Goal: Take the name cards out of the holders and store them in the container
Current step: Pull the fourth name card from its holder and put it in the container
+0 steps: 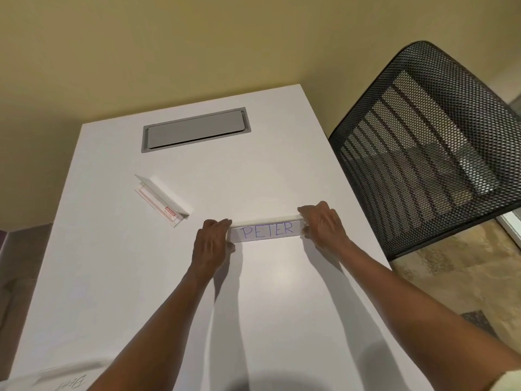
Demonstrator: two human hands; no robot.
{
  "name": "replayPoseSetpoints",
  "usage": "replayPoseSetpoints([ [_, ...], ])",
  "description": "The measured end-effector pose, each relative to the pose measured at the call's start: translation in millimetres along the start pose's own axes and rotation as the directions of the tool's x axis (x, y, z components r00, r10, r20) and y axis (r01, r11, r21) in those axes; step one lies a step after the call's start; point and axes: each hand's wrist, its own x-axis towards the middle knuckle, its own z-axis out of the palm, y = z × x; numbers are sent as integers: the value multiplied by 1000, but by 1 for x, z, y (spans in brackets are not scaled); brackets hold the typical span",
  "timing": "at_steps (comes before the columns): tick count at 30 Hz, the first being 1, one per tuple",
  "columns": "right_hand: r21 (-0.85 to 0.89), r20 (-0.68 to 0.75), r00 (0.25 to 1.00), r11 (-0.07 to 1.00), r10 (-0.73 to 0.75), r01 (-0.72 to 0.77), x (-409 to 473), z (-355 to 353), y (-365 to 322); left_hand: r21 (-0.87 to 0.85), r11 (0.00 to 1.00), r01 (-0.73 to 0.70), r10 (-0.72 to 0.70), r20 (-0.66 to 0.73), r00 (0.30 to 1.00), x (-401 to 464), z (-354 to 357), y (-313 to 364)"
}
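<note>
Both your forearms are bare from the lower edge of the view up to the wrists. Your left hand [210,241] and right hand [322,225] carry no rings, watch or gloves that you can see. A pale, cream-coloured sleeve edge [507,380] shows on your right arm at the bottom right corner.

both arms outstretched, left grip [212,240] and right grip [321,224] clasped.
</note>
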Motion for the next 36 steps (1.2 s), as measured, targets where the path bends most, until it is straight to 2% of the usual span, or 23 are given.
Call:
replayPoseSetpoints([
  [4, -135, 125, 990, 987, -68, 85, 11, 5, 6, -9, 999, -53, 53, 50, 997, 13, -1, -2],
  [8, -145, 170, 979, 980, -110, 135, 18, 13, 8, 44, 998, -41, 36, 109, 993, 23, 2, -7],
  [13, -175, 160, 969, 960, -190, 218, 18, 17, 5, -131, 989, 75, -62, 104, 993, 26, 4, -7],
  [16, -204, 189, 969, 959, -156, 194, 20, 16, 2, -130, 989, 66, -48, 136, 989, 30, -1, -3],
  [20, -306, 227, 966, 933, -123, 190, 22, 17, -1, -127, 983, 134, -114, 149, 982, 33, -4, 0],
  [26, -405, 275, 956, 889, -105, 214, 29, 13, -5, 1, 999, 55, -54, 156, 986, 35, -9, 2],
  [29, -460, 219, 969, 863, -117, 208, 28, 10, -7, 12, 999, 47, -48, 135, 990, 35, -11, 3],
  [32, -438, 293, 953, 876, -71, 200, 26, 9, -7, 91, 996, -8, -5, 141, 990, 35, -14, 2],
  [36, -432, 282, 957, 882, -64, 187, 22, -6, -14, 156, 987, -39, 20, 123, 992, 32, -26, 4],
])
